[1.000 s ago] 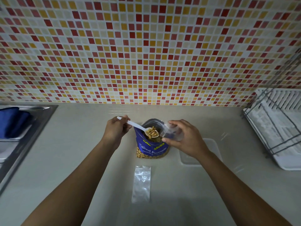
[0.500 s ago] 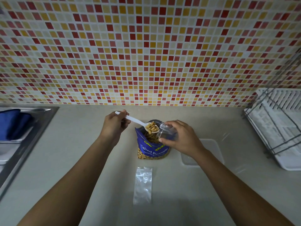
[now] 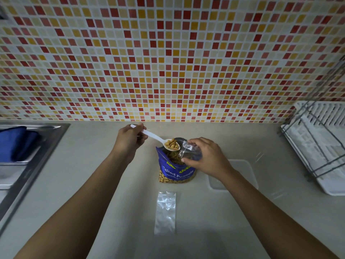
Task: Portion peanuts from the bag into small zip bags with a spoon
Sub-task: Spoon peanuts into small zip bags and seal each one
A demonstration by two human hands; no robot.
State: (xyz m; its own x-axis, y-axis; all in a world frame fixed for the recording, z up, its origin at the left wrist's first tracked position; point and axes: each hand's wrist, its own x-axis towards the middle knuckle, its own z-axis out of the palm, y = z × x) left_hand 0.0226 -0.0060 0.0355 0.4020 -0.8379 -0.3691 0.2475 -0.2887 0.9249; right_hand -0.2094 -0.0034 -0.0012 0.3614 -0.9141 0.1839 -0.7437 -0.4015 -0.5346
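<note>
A blue peanut bag (image 3: 176,170) stands open on the counter, with peanuts showing at its mouth and through its clear bottom. My left hand (image 3: 128,140) grips the handle of a white plastic spoon (image 3: 155,137), whose bowl is heaped with peanuts just above the bag's mouth. My right hand (image 3: 206,157) holds a small clear zip bag (image 3: 188,151) with its open mouth turned toward the spoon, right beside the spoon's bowl. A second empty zip bag (image 3: 165,212) lies flat on the counter in front of the peanut bag.
A clear plastic container (image 3: 242,171) sits on the counter to the right, partly behind my right forearm. A white dish rack (image 3: 321,146) stands at the far right. At the left a steel sink (image 3: 35,156) holds a blue cloth (image 3: 15,143). The tiled wall rises behind.
The loaded spoon has risen out of the peanut bag toward the small zip bag's mouth. My right hand has tilted the zip bag's opening closer to the spoon.
</note>
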